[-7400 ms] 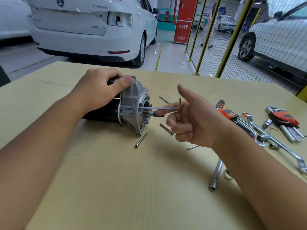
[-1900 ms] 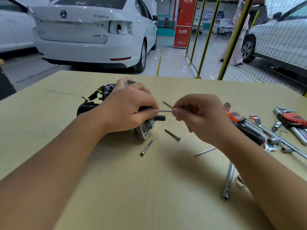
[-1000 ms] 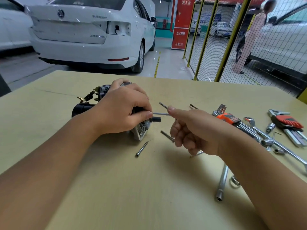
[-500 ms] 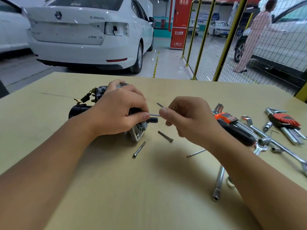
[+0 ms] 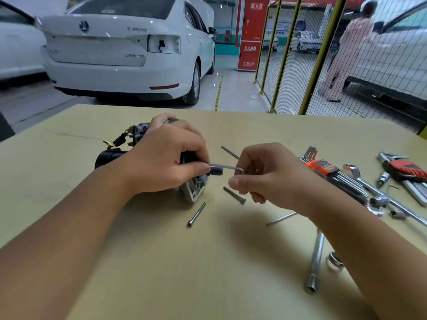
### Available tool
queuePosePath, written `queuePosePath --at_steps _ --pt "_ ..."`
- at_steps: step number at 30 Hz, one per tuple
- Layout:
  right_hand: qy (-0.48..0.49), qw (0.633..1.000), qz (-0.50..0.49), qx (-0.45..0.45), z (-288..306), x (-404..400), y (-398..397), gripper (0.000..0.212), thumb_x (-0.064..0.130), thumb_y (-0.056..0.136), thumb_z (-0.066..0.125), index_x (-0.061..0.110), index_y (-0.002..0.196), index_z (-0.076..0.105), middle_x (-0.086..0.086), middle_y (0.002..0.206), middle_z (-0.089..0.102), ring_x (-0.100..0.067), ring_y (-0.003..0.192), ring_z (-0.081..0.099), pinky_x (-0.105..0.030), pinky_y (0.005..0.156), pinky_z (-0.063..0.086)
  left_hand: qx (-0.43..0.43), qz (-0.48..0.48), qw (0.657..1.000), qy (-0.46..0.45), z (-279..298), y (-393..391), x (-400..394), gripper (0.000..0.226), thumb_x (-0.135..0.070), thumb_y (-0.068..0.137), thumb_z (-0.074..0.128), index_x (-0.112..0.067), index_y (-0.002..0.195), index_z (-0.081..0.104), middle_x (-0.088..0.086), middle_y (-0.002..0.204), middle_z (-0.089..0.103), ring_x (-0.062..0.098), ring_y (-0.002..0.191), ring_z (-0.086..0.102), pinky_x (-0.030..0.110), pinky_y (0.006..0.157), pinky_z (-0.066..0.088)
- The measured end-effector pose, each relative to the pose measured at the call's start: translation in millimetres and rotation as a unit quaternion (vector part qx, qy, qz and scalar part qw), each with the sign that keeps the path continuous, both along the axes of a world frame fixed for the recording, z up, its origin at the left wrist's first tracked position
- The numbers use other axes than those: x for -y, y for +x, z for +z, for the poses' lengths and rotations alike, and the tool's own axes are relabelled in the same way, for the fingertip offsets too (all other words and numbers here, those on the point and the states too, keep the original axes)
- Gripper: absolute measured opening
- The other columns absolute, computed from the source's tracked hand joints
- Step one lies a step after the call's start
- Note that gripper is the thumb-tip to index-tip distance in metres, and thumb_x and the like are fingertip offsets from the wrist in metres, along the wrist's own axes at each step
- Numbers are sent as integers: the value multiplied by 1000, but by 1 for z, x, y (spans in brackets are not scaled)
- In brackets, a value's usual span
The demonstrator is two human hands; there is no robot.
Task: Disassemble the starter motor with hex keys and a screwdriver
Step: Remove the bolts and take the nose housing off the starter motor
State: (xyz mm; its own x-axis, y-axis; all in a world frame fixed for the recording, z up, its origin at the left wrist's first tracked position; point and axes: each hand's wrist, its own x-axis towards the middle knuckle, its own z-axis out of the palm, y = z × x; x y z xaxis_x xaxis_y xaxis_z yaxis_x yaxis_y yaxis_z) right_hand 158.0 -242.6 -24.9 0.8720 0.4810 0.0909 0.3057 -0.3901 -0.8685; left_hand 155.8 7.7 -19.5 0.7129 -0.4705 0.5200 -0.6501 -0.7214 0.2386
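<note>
Garage bay, tan table; white car beyond the far edge. Left hand wraps over the starter motor, fingers curled round its housing, thumb tip at the grey flange. Motor lies on its side under that hand, black body toward the left. Right hand sits just right of the motor, fingers curled, pinching a hex key whose long arm runs level into the motor's front. Three loose bolts lie near the motor's flange. Orange-handled hex key set and socket wrench well right of the motor.
</note>
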Motion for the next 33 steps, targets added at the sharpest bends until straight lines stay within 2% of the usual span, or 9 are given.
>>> queuePosePath --at_steps 2,5,8,12,18,22,27,31,33 --pt "-81 984 -54 151 -1 -3 1 25 17 78 85 20 68 63 1 57 62 -18 48 57 -31 50 46 0 0 1000 -6 0 0 -1 7 -41 82 72 -34 83 73 -21 93 68 6 113 61 52 120 17" --pt "-110 969 -114 191 1 -7 -5 29 38 81 82 21 66 63 4 61 66 -16 48 59 -32 47 48 -3 -5 1000 -3 2 0 -1 8 -40 87 67 -37 87 74 -22 93 68 4 114 60 51 120 17" --pt "-95 986 -139 -16 10 -11 -12 64 72 86 54 12 71 68 -4 61 72 -18 40 59 -27 40 44 -4 -6 1000 6 4 0 -1 6 -38 87 68 -39 88 73 -21 92 69 4 114 60 54 119 17" --pt "-51 969 -118 -211 12 -11 -12 69 69 93 49 8 64 66 -13 60 69 -19 36 45 -21 41 34 -1 1 1000 4 4 -1 1 5 -38 85 70 -38 87 74 -20 95 69 7 112 62 56 118 20" --pt "43 947 -117 -297 11 -11 -10 61 59 87 67 19 42 59 -7 56 59 -14 35 36 -18 38 27 -5 2 1000 10 5 -3 1 6 -39 85 69 -37 88 74 -22 95 69 7 112 62 53 119 20" --pt "84 947 -105 -293 10 -10 -9 41 45 86 75 16 66 55 -4 56 57 -13 37 36 -19 38 30 -1 -3 1000 10 5 -2 -1 7 -42 84 71 -38 90 74 -23 95 69 8 113 62 54 118 21" --pt "36 995 -86 -33 5 -9 -6 28 30 92 74 8 80 62 -7 65 71 -17 40 51 -27 43 41 7 -18 1000 20 5 -3 0 8 -41 88 69 -38 92 76 -22 97 71 9 113 62 59 113 26" --pt "-30 956 -89 277 0 -11 -4 29 14 84 80 16 71 54 6 55 54 -25 51 58 -32 51 46 57 -8 995 -80 4 0 -1 19 -26 95 65 -20 108 78 -6 123 68 16 121 57 54 104 43" --pt "-36 944 -79 317 -2 -11 -6 27 11 83 80 12 73 55 4 54 55 -26 51 60 -39 51 50 81 25 986 -141 3 2 -4 25 -15 97 62 -13 119 73 0 127 66 19 122 57 45 103 47"
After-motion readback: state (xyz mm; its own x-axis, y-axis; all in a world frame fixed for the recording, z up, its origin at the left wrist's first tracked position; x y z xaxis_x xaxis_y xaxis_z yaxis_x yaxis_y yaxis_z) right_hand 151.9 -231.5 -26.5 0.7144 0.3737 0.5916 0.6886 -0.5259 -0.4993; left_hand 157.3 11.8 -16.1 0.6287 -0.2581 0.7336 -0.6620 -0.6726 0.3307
